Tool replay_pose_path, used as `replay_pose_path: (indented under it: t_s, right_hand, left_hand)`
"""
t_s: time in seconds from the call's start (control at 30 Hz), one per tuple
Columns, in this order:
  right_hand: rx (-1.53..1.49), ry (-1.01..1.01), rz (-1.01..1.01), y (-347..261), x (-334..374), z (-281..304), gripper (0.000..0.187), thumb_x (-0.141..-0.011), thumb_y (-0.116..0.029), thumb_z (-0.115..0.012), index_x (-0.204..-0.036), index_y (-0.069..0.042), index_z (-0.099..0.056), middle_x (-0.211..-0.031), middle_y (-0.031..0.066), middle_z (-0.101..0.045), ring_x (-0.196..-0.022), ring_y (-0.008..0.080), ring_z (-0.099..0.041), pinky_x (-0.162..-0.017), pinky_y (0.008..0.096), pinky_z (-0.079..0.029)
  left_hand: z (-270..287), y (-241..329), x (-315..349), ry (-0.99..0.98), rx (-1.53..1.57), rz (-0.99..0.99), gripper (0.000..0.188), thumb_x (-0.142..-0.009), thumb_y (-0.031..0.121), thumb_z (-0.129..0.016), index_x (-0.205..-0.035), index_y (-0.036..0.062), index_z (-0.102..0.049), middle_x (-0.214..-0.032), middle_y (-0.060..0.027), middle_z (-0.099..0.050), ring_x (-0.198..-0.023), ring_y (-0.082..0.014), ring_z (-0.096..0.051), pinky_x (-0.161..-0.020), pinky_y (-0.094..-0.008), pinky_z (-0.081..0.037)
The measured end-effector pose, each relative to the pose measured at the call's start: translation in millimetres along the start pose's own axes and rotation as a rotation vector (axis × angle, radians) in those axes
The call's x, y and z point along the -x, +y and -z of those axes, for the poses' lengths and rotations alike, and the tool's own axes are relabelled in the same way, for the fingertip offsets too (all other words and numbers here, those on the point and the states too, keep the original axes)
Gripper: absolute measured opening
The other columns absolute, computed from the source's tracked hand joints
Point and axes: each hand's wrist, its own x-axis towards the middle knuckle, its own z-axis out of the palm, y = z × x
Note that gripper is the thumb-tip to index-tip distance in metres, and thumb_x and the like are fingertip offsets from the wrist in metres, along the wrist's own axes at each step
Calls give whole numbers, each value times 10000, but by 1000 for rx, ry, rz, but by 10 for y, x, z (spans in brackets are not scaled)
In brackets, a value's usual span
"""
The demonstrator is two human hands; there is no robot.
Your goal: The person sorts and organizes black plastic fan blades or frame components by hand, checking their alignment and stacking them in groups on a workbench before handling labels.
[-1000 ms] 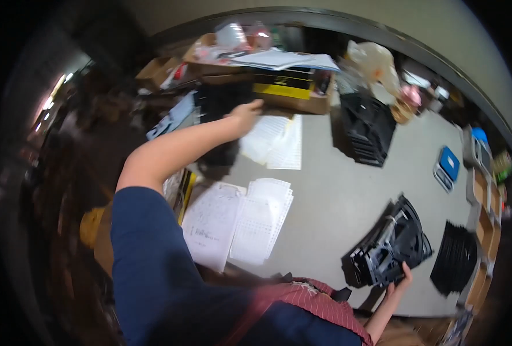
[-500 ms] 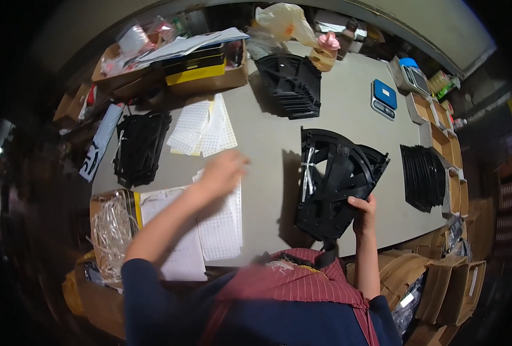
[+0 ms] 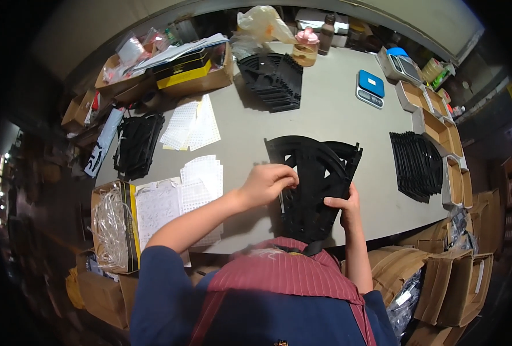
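Note:
My right hand [image 3: 346, 207] grips the right side of a pair of black fan-shaped plastic frames [image 3: 310, 184], thumb on top. The frames are held overlapping and tilted, over the near edge of the table. My left hand [image 3: 270, 183] is at their left side with thumb and fingers pinched together. Whatever it pinches is too small or hidden to make out. White label sheets [image 3: 201, 179] lie beside my left forearm. More label sheets [image 3: 191, 122] lie farther back.
Stacks of black frames stand at the back [image 3: 273, 81], right [image 3: 415, 164] and left [image 3: 137, 144]. A box of pale ties [image 3: 113, 225] sits near left. A blue-topped scale [image 3: 371, 86] and small cardboard trays [image 3: 437, 130] are at right. A pink-lidded jar [image 3: 306, 49] stands behind.
My left hand has moved right, from above the label sheets to the frames' left side. The white tie seen there before is now mostly hidden. My right hand keeps its grip.

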Motion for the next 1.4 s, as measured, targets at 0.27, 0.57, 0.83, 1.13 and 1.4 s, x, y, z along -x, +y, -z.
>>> replay_pose_path:
  t_s: [0.27, 0.57, 0.83, 1.13, 1.4]
  right_hand:
    - [-76, 111, -24, 222, 10, 416, 644, -590, -83, -827, -1182, 18, -594, -1017, 118, -690, -869, 249, -688, -849, 368, -573]
    - [-313, 189, -174, 804, -136, 1134, 519, -696, -63, -749, -1193, 7, -615, -962, 84, -688, -887, 251, -698, -855, 385, -585]
    - [-194, 96, -101, 391, -308, 1113, 600, -663, -70, -769, -1232, -10, -590, -1025, 94, -679, -891, 256, -688, -858, 388, -573]
    - [-10, -108, -151, 377, -1023, 1013, 646, -714, -164, -787, -1305, -16, -572, -1099, 92, -686, -980, 245, -668, -936, 376, -514]
    - [178, -223, -307, 195, -1181, 1086, 540, -711, -184, -755, -1206, -6, -632, -1113, 80, -679, -1056, 262, -625, -999, 382, -455]
  left_hand:
    - [148, 1214, -61, 77, 850, 420, 109, -981, -31, -587, -993, -54, -693, -924, -151, -725, -869, -212, -724, -811, -327, -582]
    - [1815, 877, 502, 998, 1705, -309, 101, -963, 7, -501, -1040, 8, -566, -726, -18, -516, -587, -119, -476, -536, -272, -400]
    - [2070, 744, 1790, 1508, 515, 349, 245, -1066, 204, -511, -1186, 7, -594, -617, 81, -306, -469, -22, -250, -437, -208, -237]
    - [2220, 536, 2298, 1324, 329, 884, 244, -998, 224, -648, -1114, 11, -678, -614, 97, -371, -493, -9, -307, -425, -202, -220]
    - [2791, -250, 2916, 768, -355, 1215, 182, -915, 226, -677, -950, 58, -737, -712, -80, -660, -599, -219, -615, -528, -352, -451]
